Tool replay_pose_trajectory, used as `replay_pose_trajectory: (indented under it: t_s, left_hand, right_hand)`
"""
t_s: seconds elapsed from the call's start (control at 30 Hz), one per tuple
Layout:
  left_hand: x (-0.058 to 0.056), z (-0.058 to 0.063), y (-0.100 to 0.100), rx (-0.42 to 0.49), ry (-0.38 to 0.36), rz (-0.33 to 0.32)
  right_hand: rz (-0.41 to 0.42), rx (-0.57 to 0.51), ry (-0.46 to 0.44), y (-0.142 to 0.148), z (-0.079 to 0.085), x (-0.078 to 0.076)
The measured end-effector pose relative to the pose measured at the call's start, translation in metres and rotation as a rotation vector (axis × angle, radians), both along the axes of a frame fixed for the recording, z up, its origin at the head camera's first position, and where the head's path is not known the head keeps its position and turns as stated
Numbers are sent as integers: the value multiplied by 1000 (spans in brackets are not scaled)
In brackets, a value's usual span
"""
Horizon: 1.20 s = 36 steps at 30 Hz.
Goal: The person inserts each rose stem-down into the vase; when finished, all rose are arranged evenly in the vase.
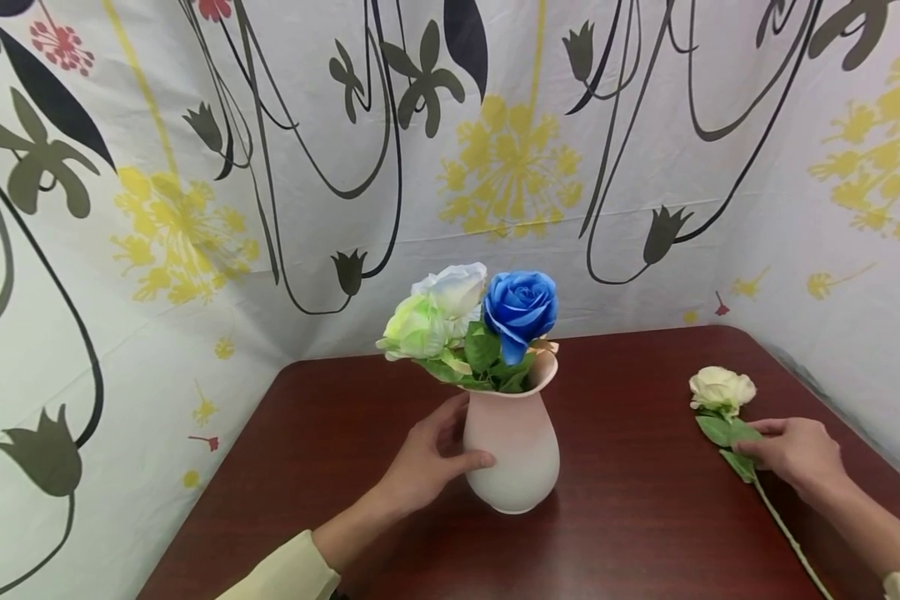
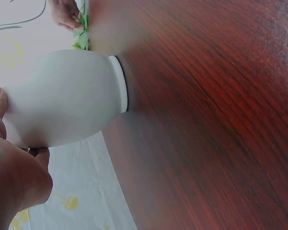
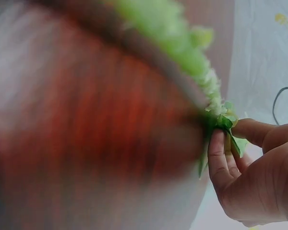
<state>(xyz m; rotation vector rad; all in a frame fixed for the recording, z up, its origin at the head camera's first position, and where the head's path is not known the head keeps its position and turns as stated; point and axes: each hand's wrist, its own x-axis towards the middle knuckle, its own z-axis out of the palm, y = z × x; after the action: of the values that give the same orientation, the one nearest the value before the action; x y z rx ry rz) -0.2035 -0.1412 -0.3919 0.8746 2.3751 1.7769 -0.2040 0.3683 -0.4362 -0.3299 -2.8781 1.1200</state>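
Observation:
A pale, wide-bellied vase (image 1: 513,458) stands upright on the table. My left hand (image 1: 423,462) holds its left side, with the thumb across the front and the fingers behind, mostly hidden. Out of its flared mouth rise a blue rose (image 1: 521,308), a yellow-green rose (image 1: 412,329) and a whitish rose (image 1: 456,287) among green leaves. Over at the right, my right hand (image 1: 798,454) pinches a cream-white rose (image 1: 722,390) at its leafy upper stem. Its bloom points away from me and the long stem runs toward the near edge. The right wrist view shows thumb and fingertips meeting at the leaves (image 3: 225,122).
The dark red wooden table (image 1: 630,517) has rounded far corners. A white cloth (image 1: 292,192) printed with flowers and vines hangs behind it and along both sides, close to the table's edges.

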Motion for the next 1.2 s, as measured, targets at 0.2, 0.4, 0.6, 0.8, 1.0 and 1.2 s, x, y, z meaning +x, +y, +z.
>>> replay_pose_trajectory:
  t_s: [0.2, 0.4, 0.6, 0.8, 1.0, 1.2]
  left_hand:
    - [0, 1, 0, -12, -14, 8]
    - [0, 1, 0, -2, -18, -3]
    - [0, 0, 0, 8, -13, -7]
    - [0, 0, 0, -7, -12, 1]
    - [1, 0, 0, -3, -13, 0]
    - [0, -1, 0, -13, -4, 11]
  right_hand:
    - [-2, -77, 6, -3, 12, -5]
    - [5, -110, 48, -17, 37, 0]
    - [-17, -138, 84, -29, 59, 4]
    - [-51, -235, 160, -44, 77, 6]
    - [-73, -451, 299, -58, 92, 12]
    - [7, -829, 437, -73, 108, 17]
